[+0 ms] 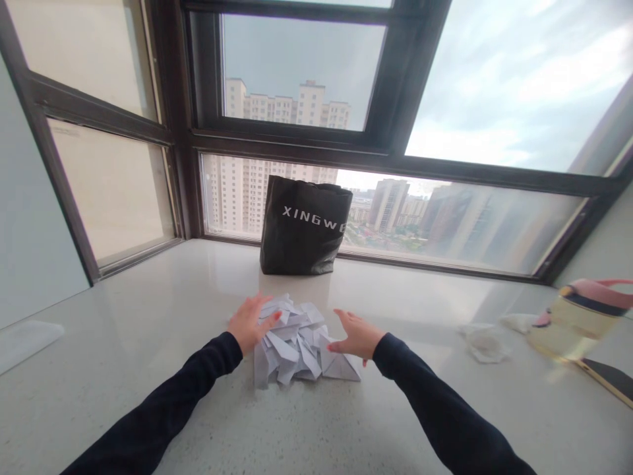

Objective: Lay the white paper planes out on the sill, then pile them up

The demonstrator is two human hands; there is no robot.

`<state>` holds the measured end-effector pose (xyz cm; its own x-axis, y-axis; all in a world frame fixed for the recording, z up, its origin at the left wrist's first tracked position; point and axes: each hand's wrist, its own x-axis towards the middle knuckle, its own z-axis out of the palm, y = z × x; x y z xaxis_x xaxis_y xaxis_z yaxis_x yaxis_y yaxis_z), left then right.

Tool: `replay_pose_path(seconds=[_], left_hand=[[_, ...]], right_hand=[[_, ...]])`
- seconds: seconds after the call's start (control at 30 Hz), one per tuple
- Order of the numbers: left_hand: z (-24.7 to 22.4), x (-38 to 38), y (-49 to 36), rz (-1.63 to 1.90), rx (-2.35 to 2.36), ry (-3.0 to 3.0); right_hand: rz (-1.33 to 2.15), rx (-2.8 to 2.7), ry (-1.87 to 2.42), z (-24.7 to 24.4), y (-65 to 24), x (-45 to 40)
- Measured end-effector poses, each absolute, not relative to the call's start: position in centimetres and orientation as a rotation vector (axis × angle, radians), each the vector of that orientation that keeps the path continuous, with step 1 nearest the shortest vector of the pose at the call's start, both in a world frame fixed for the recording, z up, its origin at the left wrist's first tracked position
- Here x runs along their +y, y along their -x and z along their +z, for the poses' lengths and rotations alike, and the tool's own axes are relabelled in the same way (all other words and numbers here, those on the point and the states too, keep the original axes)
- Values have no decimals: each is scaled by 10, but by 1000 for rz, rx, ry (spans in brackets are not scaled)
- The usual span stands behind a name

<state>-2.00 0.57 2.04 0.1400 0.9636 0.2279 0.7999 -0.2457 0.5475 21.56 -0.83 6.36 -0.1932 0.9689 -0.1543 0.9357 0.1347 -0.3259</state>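
A loose heap of folded white paper pieces [297, 346] lies on the pale speckled windowsill counter in front of me. At the heap's left edge is my left hand [252, 323], fingers spread and thumb over the papers; whether it touches them I cannot tell. On the other side my right hand [357, 334] is open, thumb pointing toward the heap, above a flat folded paper [341, 368] at the right. Neither hand grips anything. Behind the heap stands an upright black bag [306, 227] with white lettering.
Windows with dark frames [297, 145] rise behind the counter [198, 409]. At right are a yellow and pink tumbler [576, 320], a crumpled whitish item [484, 342] and a dark flat item like a phone [610, 379]. A white flat item [30, 340] lies far left.
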Motion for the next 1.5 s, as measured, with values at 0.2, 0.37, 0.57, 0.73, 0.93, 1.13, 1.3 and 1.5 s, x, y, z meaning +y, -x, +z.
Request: replay_pose_path(seconds=[0.2, 0.37, 0.57, 0.73, 0.93, 1.13, 1.3, 1.5], left_hand=[[7, -14, 8, 266, 1569, -2521], [21, -5, 20, 315, 1713, -2532], [28, -16, 0, 793, 1401, -2787], [24, -41, -26, 814, 975, -2960], [4, -50, -42, 587, 700, -3071], [-2, -38, -29, 415, 954, -3004], [18, -25, 0, 194, 1167, -2916], [22, -12, 8, 306, 1282, -2933]], right_hand=[[958, -2175, 1738, 45, -201, -2], [790, -2204, 1716, 53, -216, 2], [1286, -2046, 1794, 49, -224, -2], [1397, -1906, 1345, 40, -206, 5], [627, -2080, 1432, 35, -227, 31], [546, -2158, 1487, 11, -205, 47], [525, -2228, 1414, 2, -171, 47], [429, -2238, 1394, 12, -161, 62]])
